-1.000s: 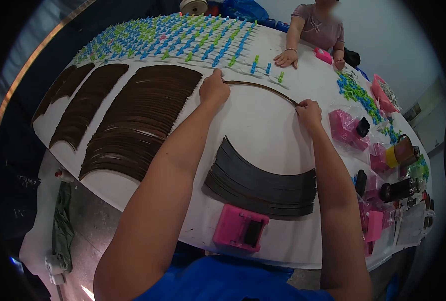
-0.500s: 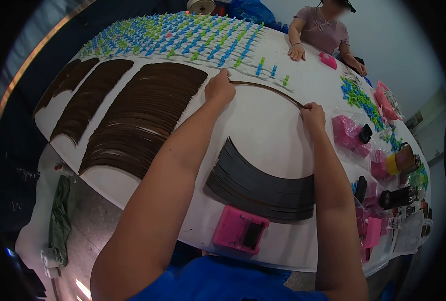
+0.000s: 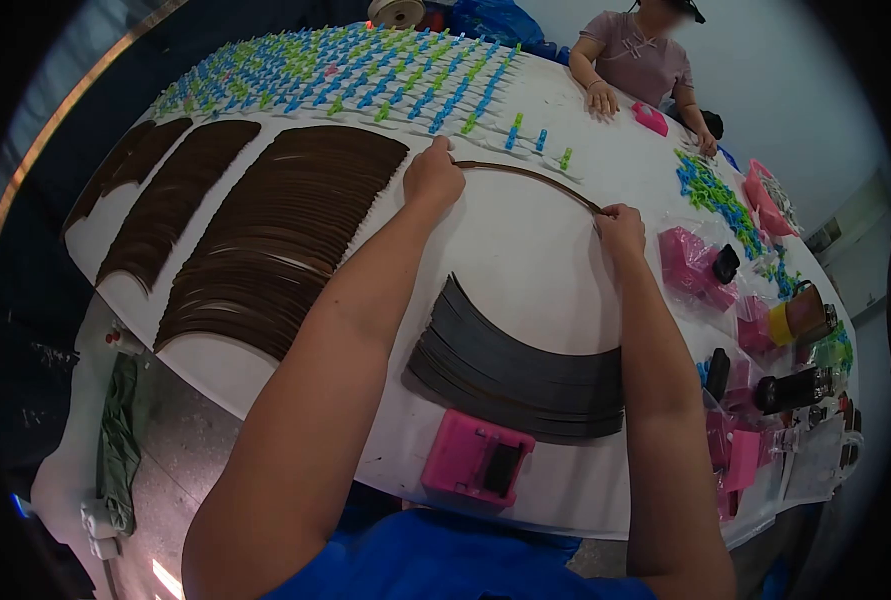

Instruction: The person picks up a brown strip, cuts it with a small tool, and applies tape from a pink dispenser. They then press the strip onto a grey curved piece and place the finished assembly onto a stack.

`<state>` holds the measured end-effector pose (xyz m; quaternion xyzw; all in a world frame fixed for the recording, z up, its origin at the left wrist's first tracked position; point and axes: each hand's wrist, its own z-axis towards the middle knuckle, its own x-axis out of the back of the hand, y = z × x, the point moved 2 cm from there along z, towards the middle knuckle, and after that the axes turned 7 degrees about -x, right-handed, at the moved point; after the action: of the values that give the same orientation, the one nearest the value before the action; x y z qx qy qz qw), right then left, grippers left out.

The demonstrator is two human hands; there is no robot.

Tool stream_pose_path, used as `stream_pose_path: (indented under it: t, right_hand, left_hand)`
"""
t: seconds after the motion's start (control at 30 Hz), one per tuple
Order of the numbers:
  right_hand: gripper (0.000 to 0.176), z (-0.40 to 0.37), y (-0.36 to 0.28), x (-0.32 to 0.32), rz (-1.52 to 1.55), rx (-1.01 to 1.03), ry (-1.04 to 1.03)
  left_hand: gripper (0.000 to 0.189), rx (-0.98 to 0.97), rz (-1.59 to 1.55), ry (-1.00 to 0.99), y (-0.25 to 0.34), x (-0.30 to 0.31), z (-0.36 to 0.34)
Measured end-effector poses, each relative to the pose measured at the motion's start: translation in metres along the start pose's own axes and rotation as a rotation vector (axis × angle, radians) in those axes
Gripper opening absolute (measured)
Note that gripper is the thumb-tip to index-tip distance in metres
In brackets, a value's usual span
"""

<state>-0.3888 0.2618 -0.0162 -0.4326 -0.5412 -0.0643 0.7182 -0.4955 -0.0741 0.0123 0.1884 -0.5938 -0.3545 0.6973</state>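
Note:
A thin brown strip (image 3: 530,172) arches between my two hands, over the white table. Its left end is pinched in my left hand (image 3: 434,178), beside the right edge of a wide stack of brown strips (image 3: 280,235). My right hand (image 3: 621,232) grips the other end with closed fingers. Below the arch lies a fanned pile of dark grey curved strips (image 3: 515,365), partly covered by my right forearm. A pink block with a black pad (image 3: 477,460) sits close to my body, touching or nearly touching that pile.
Rows of blue and green clips (image 3: 365,75) on white strips cover the back left. Narrower brown stacks (image 3: 177,200) lie further left. Loose clips (image 3: 720,205), bagged pink blocks (image 3: 700,265) and dark bottles (image 3: 795,390) line the right. Across the table is another person (image 3: 635,50).
My hands still hold the strip in almost the same pose. The view has shifted slightly. The other person's hand on the right has moved a little.

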Motion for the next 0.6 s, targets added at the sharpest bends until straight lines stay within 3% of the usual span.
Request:
stream_pose_path:
  t: [0.6]
  right_hand:
    - [0.029,-0.0059,-0.0073,0.0046,-0.027,-0.012,-0.004]
  left_hand:
    - [0.040,-0.024,0.029,0.016,-0.0009,-0.0016,0.0015]
